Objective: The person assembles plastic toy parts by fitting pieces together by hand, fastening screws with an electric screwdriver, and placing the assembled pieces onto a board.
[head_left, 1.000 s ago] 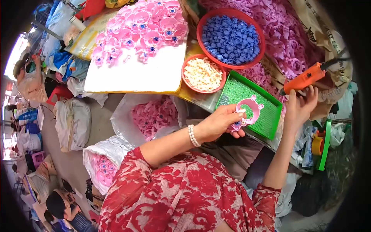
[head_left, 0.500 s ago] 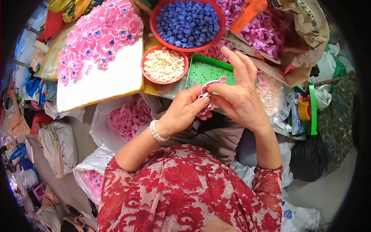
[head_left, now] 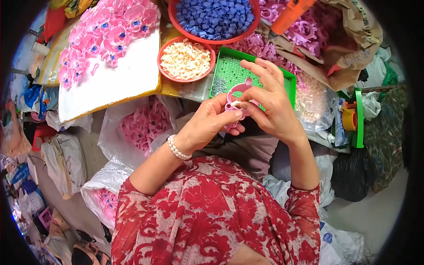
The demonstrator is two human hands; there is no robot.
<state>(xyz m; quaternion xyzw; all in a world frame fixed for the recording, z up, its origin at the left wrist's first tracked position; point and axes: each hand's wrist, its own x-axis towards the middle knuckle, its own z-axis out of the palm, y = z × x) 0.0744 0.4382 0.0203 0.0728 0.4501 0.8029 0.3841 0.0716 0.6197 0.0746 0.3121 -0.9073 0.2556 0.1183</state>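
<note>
My left hand (head_left: 206, 120) is closed on a pink plastic ring-shaped part (head_left: 241, 86), its thumb pressed along the lower end. A small cream-white piece (head_left: 236, 104) shows at that part, between the fingertips of both hands. My right hand (head_left: 277, 110) pinches at this piece with thumb and index finger, the other fingers raised. How the piece sits against the pink part is partly hidden by the fingers. Just beyond the hands lies a green tray (head_left: 289, 90) with small metal bits in its left corner.
A red bowl (head_left: 161, 70) holds cream pieces; a bigger red bowl (head_left: 256, 20) holds blue ones. Pink parts with blue pieces (head_left: 117, 42) are heaped on a white board (head_left: 115, 90) at left. An orange-handled tool (head_left: 291, 17) and a brown paper sack (head_left: 353, 70) are at upper right.
The pink part has turned so that its open ring faces up more. My right hand has come lower against it, fingers shifted slightly. The whole view has tilted a little.
</note>
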